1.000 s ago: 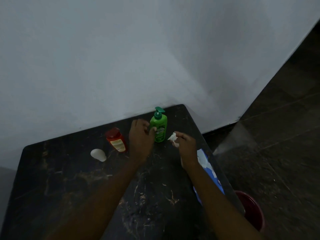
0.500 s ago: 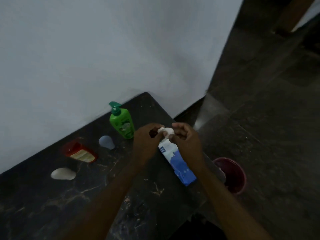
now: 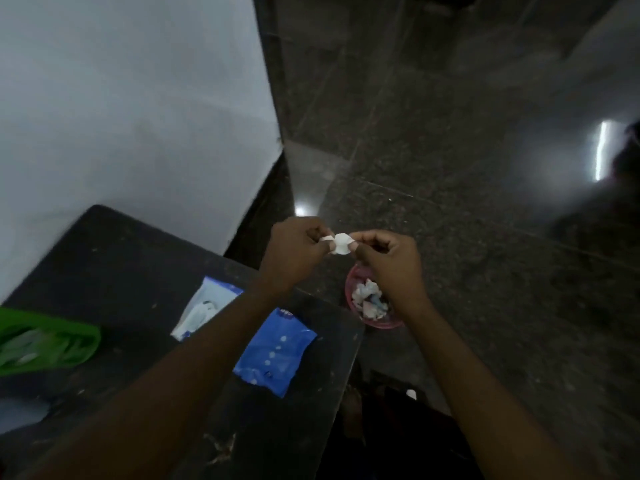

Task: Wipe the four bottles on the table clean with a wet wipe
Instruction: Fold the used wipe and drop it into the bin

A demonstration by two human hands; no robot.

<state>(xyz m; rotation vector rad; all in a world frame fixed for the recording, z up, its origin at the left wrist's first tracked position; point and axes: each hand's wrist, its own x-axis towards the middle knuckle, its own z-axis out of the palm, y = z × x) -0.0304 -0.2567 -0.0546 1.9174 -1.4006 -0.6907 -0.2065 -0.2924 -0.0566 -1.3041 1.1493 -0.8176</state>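
Both hands hold a small crumpled white wet wipe (image 3: 337, 242) out past the table's right edge, above the floor. My left hand (image 3: 296, 249) pinches its left end and my right hand (image 3: 388, 259) pinches its right end. Directly below them stands a pink bin (image 3: 372, 322) with several used wipes inside. The blue wet wipe pack (image 3: 277, 351) lies on the dark table (image 3: 131, 268), partly under my left forearm. The green pump bottle (image 3: 45, 342) shows blurred at the left edge. The other bottles are out of view.
A white wall (image 3: 131, 109) rises behind the table. Dark polished stone floor (image 3: 450, 168) spreads to the right. A pale blurred object (image 3: 20, 412) sits at the lower left table edge. A foot (image 3: 351, 410) shows below the table's edge.
The view has swung right, away from the bottles. Both hands have carried the wipe from above the pack to over the bin beside the table.
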